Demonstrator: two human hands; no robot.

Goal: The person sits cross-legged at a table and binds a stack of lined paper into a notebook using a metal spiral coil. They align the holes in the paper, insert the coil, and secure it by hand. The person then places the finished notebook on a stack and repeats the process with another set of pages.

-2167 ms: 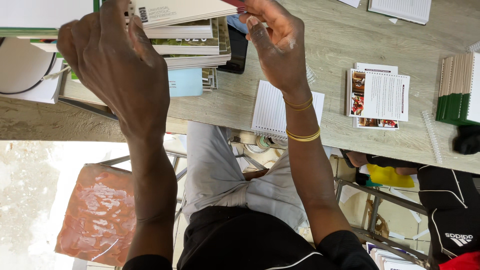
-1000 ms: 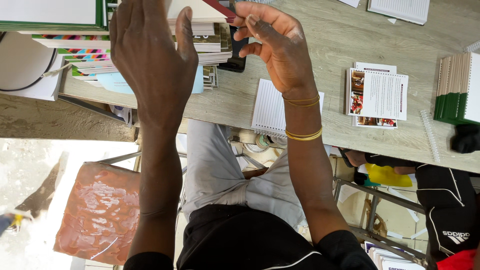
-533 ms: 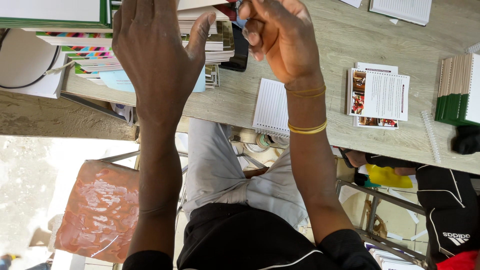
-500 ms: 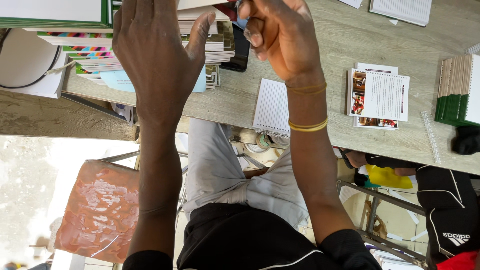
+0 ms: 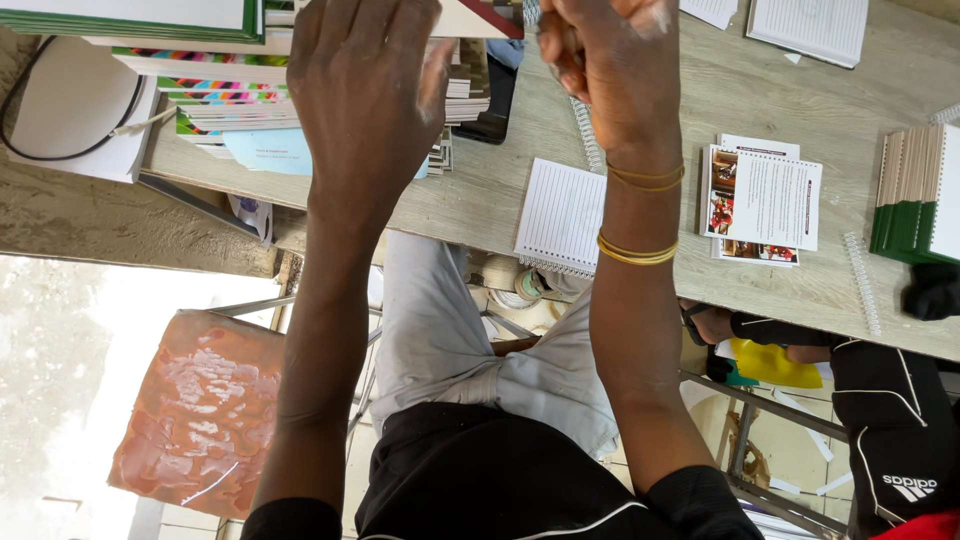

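Where my fingers meet the top edge of the view, those of the left hand [image 5: 365, 95] are spread flat and wide against a booklet with a dark red corner [image 5: 478, 18], while those of the right hand [image 5: 610, 60] are curled tight into a fist; I cannot tell what, if anything, they grip. The booklet lies on a stack of bound booklets [image 5: 210, 95] at the far left of the wooden table [image 5: 760, 280]. Two pairs of gold bangles [image 5: 640, 250] ring the right forearm. Outward lie one lined spiral notepad [image 5: 560, 215], one loose spiral binding coil [image 5: 862, 285], one photo-printed booklet [image 5: 765, 200], and one green-edged stack [image 5: 915, 195].
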